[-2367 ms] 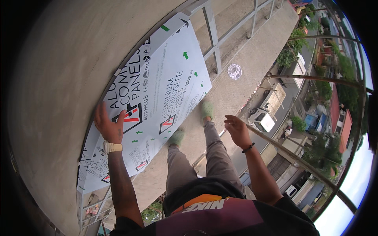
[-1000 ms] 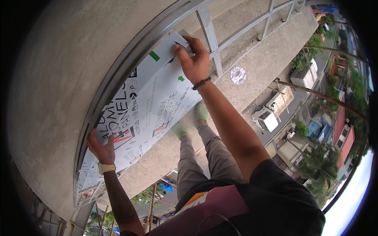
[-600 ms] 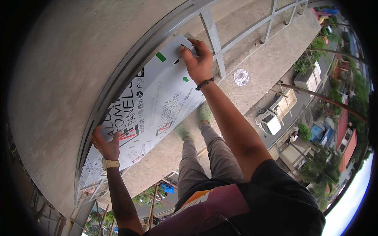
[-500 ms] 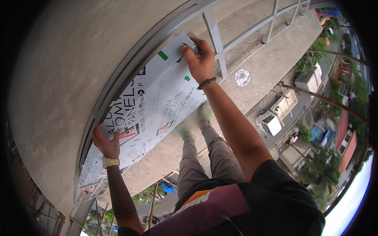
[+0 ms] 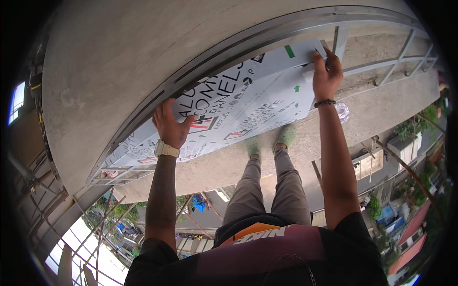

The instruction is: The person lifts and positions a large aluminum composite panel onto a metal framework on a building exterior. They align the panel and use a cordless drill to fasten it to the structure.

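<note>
A large white panel [image 5: 248, 102] with black, red and green printing lies against a grey metal frame [image 5: 224, 50] on a curved concrete wall [image 5: 119, 57]. My left hand [image 5: 171, 125], with a pale watch at its wrist, presses flat on the panel's middle-left. My right hand [image 5: 326, 71], with a dark bead bracelet, holds the panel's top right corner, fingers on its edge. Both arms reach up from the lower edge.
My feet in light green shoes [image 5: 271, 141] stand on a narrow concrete ledge [image 5: 372, 112]. A metal railing [image 5: 400, 57] runs at the upper right. Far below lie scaffold poles [image 5: 102, 224], rooftops, trees and a street.
The view has swung, so the panel now sits more to the right. My left hand has moved up the panel toward its middle. My right hand stays on the top corner.
</note>
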A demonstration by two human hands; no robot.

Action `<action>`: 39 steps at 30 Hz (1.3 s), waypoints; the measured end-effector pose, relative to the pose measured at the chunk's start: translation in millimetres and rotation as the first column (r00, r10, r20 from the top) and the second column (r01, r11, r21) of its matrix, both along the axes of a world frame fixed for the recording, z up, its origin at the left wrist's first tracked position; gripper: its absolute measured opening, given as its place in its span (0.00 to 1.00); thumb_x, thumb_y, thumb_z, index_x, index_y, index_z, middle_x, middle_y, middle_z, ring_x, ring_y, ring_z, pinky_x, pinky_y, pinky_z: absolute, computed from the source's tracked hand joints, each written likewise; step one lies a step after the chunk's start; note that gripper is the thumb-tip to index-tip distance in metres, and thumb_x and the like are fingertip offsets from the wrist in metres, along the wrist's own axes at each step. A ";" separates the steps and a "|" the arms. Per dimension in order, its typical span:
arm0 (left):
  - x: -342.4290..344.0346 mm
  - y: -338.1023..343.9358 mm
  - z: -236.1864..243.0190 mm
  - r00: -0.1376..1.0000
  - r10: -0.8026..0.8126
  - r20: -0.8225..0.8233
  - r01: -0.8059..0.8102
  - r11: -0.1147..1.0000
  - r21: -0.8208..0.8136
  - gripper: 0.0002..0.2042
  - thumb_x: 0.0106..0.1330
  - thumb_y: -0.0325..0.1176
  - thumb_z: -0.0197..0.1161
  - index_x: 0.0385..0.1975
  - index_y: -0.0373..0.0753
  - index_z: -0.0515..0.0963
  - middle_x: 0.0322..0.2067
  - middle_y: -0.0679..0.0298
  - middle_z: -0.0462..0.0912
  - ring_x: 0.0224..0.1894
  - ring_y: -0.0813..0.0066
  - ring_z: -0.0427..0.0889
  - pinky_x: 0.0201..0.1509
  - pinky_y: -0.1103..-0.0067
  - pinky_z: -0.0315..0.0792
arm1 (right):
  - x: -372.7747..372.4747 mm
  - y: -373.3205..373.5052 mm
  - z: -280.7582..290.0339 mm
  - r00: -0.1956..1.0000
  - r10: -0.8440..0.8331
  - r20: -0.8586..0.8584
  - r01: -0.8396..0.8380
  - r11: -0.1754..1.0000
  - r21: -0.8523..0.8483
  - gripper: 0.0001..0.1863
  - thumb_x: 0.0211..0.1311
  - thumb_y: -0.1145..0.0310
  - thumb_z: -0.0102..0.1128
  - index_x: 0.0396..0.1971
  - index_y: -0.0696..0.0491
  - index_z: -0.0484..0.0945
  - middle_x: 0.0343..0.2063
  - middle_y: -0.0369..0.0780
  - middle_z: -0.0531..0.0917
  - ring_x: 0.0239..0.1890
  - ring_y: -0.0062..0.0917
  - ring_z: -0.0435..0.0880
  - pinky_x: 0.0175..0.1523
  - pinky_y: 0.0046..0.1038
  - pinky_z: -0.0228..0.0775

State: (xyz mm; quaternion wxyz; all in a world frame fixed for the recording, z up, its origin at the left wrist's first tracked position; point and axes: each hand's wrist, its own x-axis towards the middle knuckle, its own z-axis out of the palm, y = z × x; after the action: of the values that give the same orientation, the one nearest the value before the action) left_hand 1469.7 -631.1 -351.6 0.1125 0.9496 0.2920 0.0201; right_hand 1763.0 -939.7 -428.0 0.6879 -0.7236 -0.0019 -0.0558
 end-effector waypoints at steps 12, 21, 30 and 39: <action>-17.4 24.8 -5.4 0.999 -0.025 0.025 0.025 0.999 -0.030 0.41 0.45 0.47 0.84 0.59 0.42 0.72 0.58 0.56 0.72 0.65 0.52 0.67 0.70 0.56 0.58 | -5.5 0.8 -39.2 0.989 0.128 0.074 -0.114 0.979 -0.166 0.31 0.74 0.55 0.61 0.67 0.59 0.68 0.55 0.45 0.83 0.52 0.29 0.82 0.61 0.31 0.71; -37.8 -1.7 1.1 0.981 0.015 0.193 -0.008 0.999 -0.037 0.41 0.40 0.41 0.86 0.57 0.41 0.74 0.56 0.56 0.75 0.62 0.51 0.70 0.69 0.56 0.59 | -5.9 -69.3 -94.9 0.894 0.296 -0.337 -0.200 0.935 0.293 0.40 0.79 0.38 0.35 0.77 0.53 0.53 0.76 0.42 0.59 0.77 0.35 0.55 0.80 0.43 0.41; -72.8 -34.8 16.8 0.972 0.038 0.233 -0.030 0.999 -0.038 0.40 0.40 0.42 0.86 0.56 0.40 0.74 0.53 0.55 0.76 0.59 0.52 0.73 0.70 0.53 0.59 | -47.9 -83.5 -64.9 0.926 0.312 -0.211 -0.241 0.921 0.306 0.47 0.72 0.31 0.42 0.79 0.47 0.48 0.78 0.41 0.55 0.78 0.39 0.55 0.78 0.49 0.45; -75.3 -30.5 12.7 0.971 0.033 0.235 -0.019 0.998 -0.059 0.39 0.41 0.42 0.85 0.56 0.41 0.75 0.53 0.56 0.76 0.59 0.53 0.73 0.69 0.54 0.59 | -49.3 -79.9 -61.9 0.927 0.320 -0.197 -0.246 0.914 0.323 0.45 0.72 0.32 0.44 0.78 0.47 0.51 0.77 0.41 0.58 0.76 0.37 0.57 0.77 0.48 0.47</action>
State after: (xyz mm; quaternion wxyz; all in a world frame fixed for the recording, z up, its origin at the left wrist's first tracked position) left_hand 1394.4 -661.6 -339.0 0.1729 0.9330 0.2894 0.1258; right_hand 1713.6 -1019.7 -489.9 0.7827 -0.6072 -0.0139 0.1355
